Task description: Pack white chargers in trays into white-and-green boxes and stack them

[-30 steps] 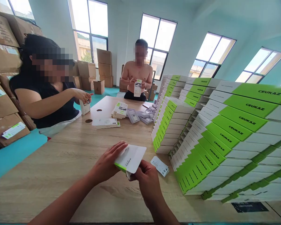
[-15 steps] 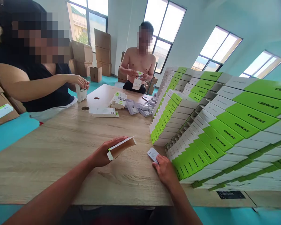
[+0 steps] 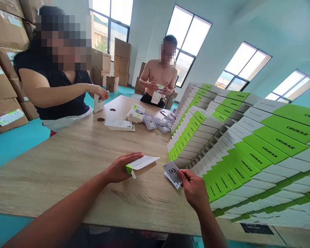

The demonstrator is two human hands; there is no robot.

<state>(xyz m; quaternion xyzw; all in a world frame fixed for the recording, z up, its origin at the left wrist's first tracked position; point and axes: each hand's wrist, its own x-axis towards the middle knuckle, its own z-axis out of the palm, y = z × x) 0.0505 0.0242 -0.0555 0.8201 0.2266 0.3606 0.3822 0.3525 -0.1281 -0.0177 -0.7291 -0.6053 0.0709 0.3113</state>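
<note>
My left hand (image 3: 121, 168) is closed round a white and green cardboard box (image 3: 144, 162), held just above the table with its open end and flaps facing right. Between thumb and fingers, my right hand (image 3: 195, 187) pinches a grey leaflet (image 3: 172, 171) printed with a battery-like symbol. Under it, at its lower edge, shows another white printed paper (image 3: 173, 183) near the tabletop. The box and the leaflet are a short gap apart. Right beside my right hand rises a tall stack of green and white CEUKAZ boxes (image 3: 237, 162).
Across the wooden table (image 3: 74, 168) lie flat printed cartons (image 3: 136, 113) and clear plastic trays (image 3: 157, 123). One co-worker (image 3: 64, 93) at the left and another (image 3: 158, 75) at the far end each handle a box. Brown cartons (image 3: 5, 86) are piled at the left.
My right hand has lifted the grey leaflet, whose printed face now shows. The box in my left hand has turned, showing more of its white side. The view has shifted a little.
</note>
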